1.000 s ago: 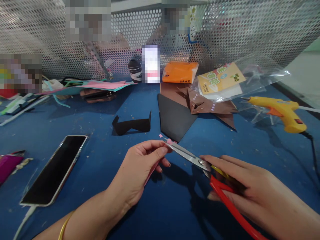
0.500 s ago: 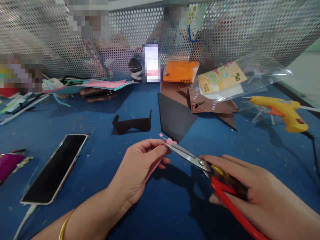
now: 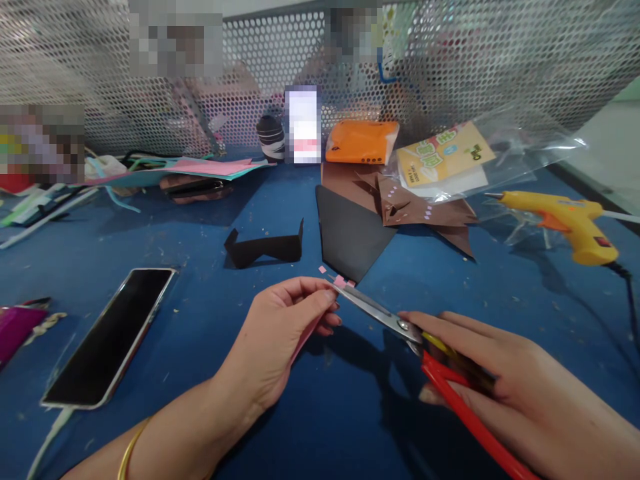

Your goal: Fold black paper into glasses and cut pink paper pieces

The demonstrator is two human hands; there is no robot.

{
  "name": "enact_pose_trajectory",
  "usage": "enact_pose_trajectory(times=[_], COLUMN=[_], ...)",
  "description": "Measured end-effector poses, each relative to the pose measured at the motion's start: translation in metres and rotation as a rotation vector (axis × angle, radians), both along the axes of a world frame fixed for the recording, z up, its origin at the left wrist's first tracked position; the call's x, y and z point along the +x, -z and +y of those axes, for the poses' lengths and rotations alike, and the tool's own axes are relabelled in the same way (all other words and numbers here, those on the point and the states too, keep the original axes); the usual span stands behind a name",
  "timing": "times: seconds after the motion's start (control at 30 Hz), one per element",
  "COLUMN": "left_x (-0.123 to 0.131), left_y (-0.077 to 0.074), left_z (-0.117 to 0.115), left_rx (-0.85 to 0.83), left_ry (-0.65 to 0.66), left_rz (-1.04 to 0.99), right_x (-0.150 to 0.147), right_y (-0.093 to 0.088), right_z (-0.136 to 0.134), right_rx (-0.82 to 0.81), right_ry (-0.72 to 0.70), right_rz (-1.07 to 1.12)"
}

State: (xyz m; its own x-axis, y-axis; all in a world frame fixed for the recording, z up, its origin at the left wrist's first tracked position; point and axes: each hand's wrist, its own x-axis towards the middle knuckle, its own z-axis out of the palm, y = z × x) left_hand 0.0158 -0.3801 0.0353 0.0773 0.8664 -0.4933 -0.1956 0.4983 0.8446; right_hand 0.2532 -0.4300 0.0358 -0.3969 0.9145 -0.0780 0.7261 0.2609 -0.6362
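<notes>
Pinched between thumb and fingers of my left hand [image 3: 287, 327] is a pink paper strip [image 3: 306, 339], mostly hidden by the palm. My right hand [image 3: 515, 373] is closed round the handles of a pair of scissors [image 3: 380, 315], one of them red. The scissor blades look closed or nearly so, their tips at my left fingertips. Small pink paper pieces [image 3: 323, 270] lie just beyond the tips, by the lower corner of a black sheet [image 3: 353, 233]. A black folded paper shape [image 3: 265, 250] stands on the blue table beyond my left hand.
A phone [image 3: 110, 337] with a cable lies at left. Brown paper cutouts [image 3: 417, 207], an orange packet [image 3: 363, 141] and a plastic bag with a yellow card [image 3: 445, 160] lie at the back. A yellow glue gun [image 3: 560, 217] is at right. A perforated metal panel [image 3: 270, 50] borders the table.
The scissor blades have closed slightly at the strip. Both hands stay almost in the same place.
</notes>
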Motion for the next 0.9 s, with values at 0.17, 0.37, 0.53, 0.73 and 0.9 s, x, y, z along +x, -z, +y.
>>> enact_pose_trajectory(times=[0.17,0.37,0.53,0.73,0.9], left_x=[0.0016,0.0017,0.0017,0.0026,0.0027], left_y=[-0.0001,0.0035,0.0043,0.0042,0.0048], left_z=[0.0001,-0.0001,-0.0007,-0.0005,0.0001], left_rx=[-0.009,0.006,0.008,0.009,-0.001], left_ry=[-0.009,-0.005,-0.003,-0.007,-0.013], left_rz=[-0.031,-0.043,-0.031,-0.027,-0.016], right_x=[0.0017,0.0044,0.0032,0.0016,0.0005], right_y=[0.0021,0.0021,0.0030,0.0016,0.0007], right_z=[-0.0004,-0.0017,-0.0022,0.0003,0.0014], right_rx=[0.021,-0.013,-0.022,-0.037,-0.056], right_ry=[0.001,-0.015,-0.012,-0.013,-0.010], right_rz=[0.004,0.007,0.026,0.038,0.040])
